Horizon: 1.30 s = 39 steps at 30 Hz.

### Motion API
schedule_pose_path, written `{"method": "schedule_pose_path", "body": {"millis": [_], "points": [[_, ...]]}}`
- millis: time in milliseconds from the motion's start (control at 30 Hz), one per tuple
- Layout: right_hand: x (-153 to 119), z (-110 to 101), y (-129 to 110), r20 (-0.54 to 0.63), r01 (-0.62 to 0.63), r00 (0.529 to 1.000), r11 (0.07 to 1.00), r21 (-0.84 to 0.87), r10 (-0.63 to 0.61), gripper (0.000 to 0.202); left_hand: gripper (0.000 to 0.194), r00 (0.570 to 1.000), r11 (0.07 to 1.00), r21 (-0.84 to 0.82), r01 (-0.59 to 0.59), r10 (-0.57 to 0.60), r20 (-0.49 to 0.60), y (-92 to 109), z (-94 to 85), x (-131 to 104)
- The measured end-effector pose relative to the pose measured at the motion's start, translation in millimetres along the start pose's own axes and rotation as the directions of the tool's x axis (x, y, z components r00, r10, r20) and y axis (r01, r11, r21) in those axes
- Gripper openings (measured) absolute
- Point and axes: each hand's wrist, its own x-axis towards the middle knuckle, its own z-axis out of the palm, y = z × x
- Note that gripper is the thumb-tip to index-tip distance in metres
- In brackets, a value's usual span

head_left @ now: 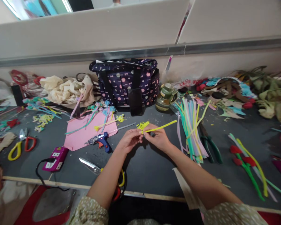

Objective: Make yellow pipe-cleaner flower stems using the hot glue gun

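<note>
L hand (130,139) & R hand (159,137): fingers of both pinching yellow stem (166,125) by tuft (142,125). Prob. v. light, soft, bendy; best gripped gently, close to tuft.

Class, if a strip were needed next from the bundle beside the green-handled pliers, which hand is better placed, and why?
The right hand, probably: it is nearer the bundle, and the left hand lies farther off. Both pinch the yellow strip, so the left could perhaps hold it.

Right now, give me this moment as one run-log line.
left hand: pinching yellow strip; right hand: holding same strip; glue gun: lying unheld; phone: leaning on bag
</note>
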Motion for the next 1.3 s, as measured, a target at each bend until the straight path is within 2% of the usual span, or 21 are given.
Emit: {"method": "schedule_pose_path", "body": {"millis": [100,200,333,433,533,600,667,767,833,900,1067,1300], "points": [[0,-1,-5,0.054,-0.034,0.998,0.999,0.023,0.033,0.012,0.016,0.999,0.999,-0.030,0.034,-0.033,0.036,-1,-2.6,0],[1,-1,-5,0.050,-0.070,0.997,0.995,0.067,0.066,0.010,0.017,0.999,0.999,-0.046,0.007,-0.005,0.036,-2,-2.4,1],[3,1,1,0.018,-0.216,0.976,0.952,0.218,0.218,0.013,0.017,0.992,0.995,-0.018,-0.101,0.100,-0.073,-4,1.1,3],[4,1,6,0.061,-0.344,0.937,0.888,0.306,0.343,0.019,0.016,0.952,0.968,0.076,-0.238,0.248,-0.179,-5,3.7,3],[4,1,8,0.094,-0.431,0.899,0.822,0.372,0.428,0.024,0.012,0.896,0.913,0.232,-0.334,0.384,-0.223,-6,5.2,2],[4,1,8,0.122,-0.501,0.859,0.764,0.407,0.498,0.030,0.011,0.860,0.862,0.352,-0.364,0.456,-0.228,-8,6.2,1],[4,1,8,0.147,-0.556,0.820,0.710,0.432,0.553,0.033,0.011,0.810,0.771,0.492,-0.404,0.551,-0.199,-9,7.4,-1],[5,1,8,0.181,-0.591,0.794,0.667,0.454,0.581,0.033,0.010,0.720,0.551,0.688,-0.472,0.692,-0.060,-11,10.0,-4],[5,1,7,0.187,-0.595,0.791,0.662,0.456,0.582,0.030,0.012,0.684,0.439,0.747,-0.500,0.729,0.029,-11,11.3,-5],[5,1,6,0.180,-0.590,0.794,0.665,0.458,0.580,0.028,0.013,0.690,0.431,0.749,-0.503,0.723,0.048,-10,11.5,-6],[5,2,4,0.163,-0.570,0.806,0.671,0.474,0.569,0.025,0.012,0.793,0.633,0.646,-0.426,0.605,-0.070,-12,7.1,-2],[4,2,5,0.151,-0.549,0.820,0.688,0.474,0.552,0.023,0.014,0.819,0.687,0.599,-0.412,0.567,-0.088,-15,4.0,0]]}}
